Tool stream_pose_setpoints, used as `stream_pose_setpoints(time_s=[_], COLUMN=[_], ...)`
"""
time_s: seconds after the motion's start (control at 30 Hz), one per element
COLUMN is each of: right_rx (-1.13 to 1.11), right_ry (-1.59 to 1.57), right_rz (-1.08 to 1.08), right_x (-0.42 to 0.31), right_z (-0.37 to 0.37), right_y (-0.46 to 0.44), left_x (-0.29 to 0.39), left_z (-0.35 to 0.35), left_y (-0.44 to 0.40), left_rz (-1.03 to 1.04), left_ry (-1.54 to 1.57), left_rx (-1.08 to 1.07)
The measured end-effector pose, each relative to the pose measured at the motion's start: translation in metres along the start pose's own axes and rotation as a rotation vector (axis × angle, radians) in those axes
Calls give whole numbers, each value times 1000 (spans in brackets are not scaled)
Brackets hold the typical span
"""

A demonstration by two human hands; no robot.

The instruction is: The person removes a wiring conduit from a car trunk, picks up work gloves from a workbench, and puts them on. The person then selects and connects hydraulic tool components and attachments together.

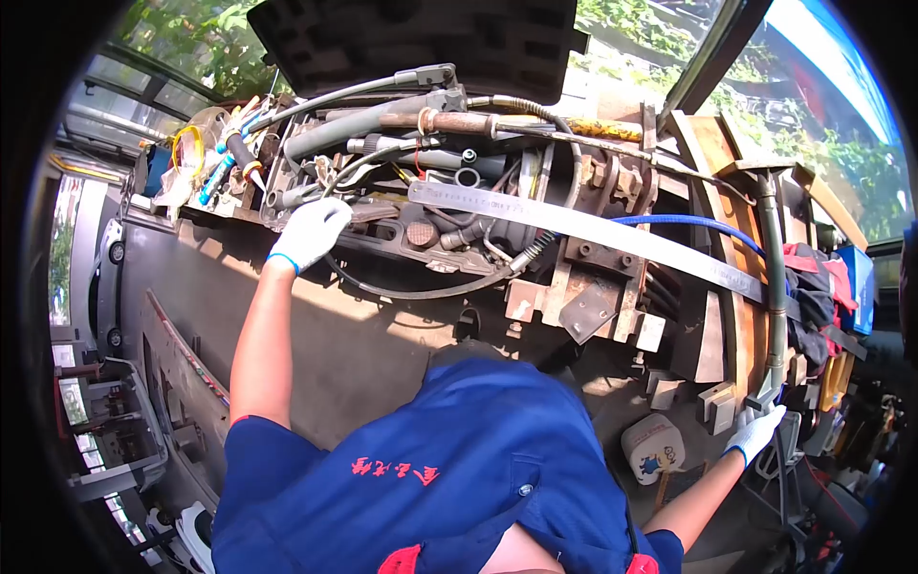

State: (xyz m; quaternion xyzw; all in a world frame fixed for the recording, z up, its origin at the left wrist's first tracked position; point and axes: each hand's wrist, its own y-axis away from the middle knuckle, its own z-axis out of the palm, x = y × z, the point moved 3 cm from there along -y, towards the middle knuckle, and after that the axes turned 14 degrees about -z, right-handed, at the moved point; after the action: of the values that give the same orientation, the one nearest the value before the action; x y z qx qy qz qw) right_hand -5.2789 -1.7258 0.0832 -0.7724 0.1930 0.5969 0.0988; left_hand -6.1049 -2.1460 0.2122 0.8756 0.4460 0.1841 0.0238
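My left hand (pixel 314 230), in a white glove, is at the left end of the cluttered bench. Its fingers are curled in by the metal tools, and what they hold is hidden. My right hand (pixel 755 430), also gloved, is low on the right with its fingers closed around the lower end of a long grey-green metal pipe (pixel 776 277). A long steel ruler (pixel 593 230) lies slantwise across the bench toward that pipe. Below the ruler's left part, a black hose (pixel 421 293) loops along the front of the metal parts. A blue hose (pixel 693 221) runs behind the ruler.
An open black case lid (pixel 416 43) stands at the back. Pliers and a screwdriver (pixel 245 158) lie at the far left. A white box (pixel 653 448) stands on the floor by my right arm. Clothing (pixel 813 287) and a blue box (pixel 858 287) are at the far right.
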Motion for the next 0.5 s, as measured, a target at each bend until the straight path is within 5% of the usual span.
stream_pose_setpoints(time_s=[0.23,0.5], right_rx=[190,-268], right_ry=[217,85], right_rz=[-613,-695], right_x=[-67,-116], right_z=[62,196], right_y=[145,291], left_x=[-66,-61], left_z=[28,5], left_y=[2,-51], left_rz=[130,293], left_ry=[168,303], left_rx=[14,149])
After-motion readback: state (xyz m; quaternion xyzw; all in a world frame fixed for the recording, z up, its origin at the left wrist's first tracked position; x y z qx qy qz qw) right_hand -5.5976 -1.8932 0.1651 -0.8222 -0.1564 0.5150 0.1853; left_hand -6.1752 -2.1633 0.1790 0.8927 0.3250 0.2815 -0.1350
